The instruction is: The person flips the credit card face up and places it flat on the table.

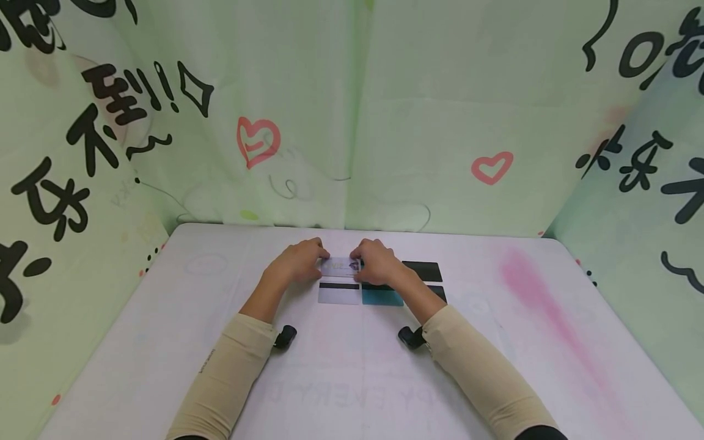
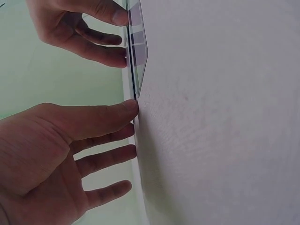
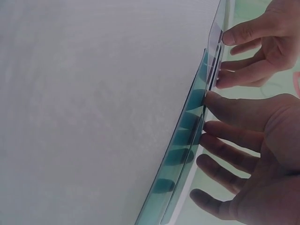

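A pale lilac card (image 1: 337, 267) with printing on it lies flat on the table at the far left of a group of cards. My left hand (image 1: 300, 260) touches its left end, with thumb and fingertips down at the edge. At the card's right end, the thumb and forefinger of my right hand (image 1: 378, 261) touch the edge. In the right wrist view the fingers of the right hand (image 3: 248, 136) are extended and spread beside a glossy teal card (image 3: 171, 157). Likewise, the left hand (image 2: 89, 150) has fairly straight, spread fingers in the left wrist view.
Nearer me lie a silvery card with a black stripe (image 1: 338, 294) and a teal card (image 1: 382, 297). Two black cards (image 1: 423, 271) lie to the right, partly behind my right arm. The white table (image 1: 330, 366) has a pink smear, and printed fabric (image 1: 429, 122) hangs behind it.
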Available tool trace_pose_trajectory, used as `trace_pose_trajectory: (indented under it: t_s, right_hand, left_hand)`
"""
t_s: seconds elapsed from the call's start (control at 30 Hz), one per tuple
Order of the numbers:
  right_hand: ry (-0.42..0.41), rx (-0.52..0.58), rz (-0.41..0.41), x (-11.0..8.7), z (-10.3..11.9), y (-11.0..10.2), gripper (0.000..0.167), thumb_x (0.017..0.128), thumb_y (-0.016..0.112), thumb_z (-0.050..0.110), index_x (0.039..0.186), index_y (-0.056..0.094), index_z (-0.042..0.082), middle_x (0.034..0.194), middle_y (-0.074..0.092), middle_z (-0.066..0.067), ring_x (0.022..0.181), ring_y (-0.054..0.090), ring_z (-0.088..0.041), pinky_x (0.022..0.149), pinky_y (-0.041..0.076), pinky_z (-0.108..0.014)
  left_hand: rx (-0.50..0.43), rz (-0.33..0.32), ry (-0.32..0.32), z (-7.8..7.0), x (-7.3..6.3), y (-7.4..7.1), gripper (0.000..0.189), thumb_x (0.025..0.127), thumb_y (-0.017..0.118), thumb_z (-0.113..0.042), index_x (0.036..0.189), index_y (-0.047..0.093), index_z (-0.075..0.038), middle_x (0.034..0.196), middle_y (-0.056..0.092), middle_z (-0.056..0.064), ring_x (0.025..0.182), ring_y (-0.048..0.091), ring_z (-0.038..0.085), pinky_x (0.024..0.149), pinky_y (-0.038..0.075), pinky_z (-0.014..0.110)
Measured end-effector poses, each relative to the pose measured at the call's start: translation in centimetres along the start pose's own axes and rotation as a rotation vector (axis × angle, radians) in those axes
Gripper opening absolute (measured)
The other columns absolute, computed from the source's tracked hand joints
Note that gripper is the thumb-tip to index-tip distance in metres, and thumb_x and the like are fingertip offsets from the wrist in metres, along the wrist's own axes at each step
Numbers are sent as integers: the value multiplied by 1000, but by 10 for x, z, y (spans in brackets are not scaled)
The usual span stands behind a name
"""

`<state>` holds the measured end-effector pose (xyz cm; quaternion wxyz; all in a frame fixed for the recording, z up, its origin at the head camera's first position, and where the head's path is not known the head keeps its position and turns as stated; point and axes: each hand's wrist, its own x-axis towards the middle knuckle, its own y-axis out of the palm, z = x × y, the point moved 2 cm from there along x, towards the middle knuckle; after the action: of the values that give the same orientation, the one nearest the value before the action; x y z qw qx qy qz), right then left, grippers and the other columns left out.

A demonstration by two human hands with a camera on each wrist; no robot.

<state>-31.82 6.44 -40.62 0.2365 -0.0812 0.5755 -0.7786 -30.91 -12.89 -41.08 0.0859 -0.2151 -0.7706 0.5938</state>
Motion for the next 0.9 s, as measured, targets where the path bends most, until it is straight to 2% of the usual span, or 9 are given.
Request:
trace_pose_trajectory:
  t_s: [0.33,0.7,0.9]
  right_hand:
    - [0,8,5,-1,-1,2,50,90,82,21,136,69,5,138,62,-15,128,54,-35,108,43,-64]
    - [-12,8,13,1,-5,2,53,90,80,23,139,66,7,138,63,-13,127,53,-33,108,43,-62]
    - [-21,20,6,-1,-5,2,53,92,78,25,140,64,7,136,63,-13,126,52,-33,108,42,-62]
  left_hand:
    - [21,15,0,-2,-2,-1,50,91,76,-12,140,65,-7,133,61,13,124,61,31,106,49,52]
    - [-22,46,-4,1,-2,-1,55,94,74,-16,147,60,-11,137,61,12,122,60,28,109,47,52]
    - [-25,43,-21,-3,-5,-4,59,94,76,-19,149,56,-13,136,60,13,120,60,29,109,47,53]
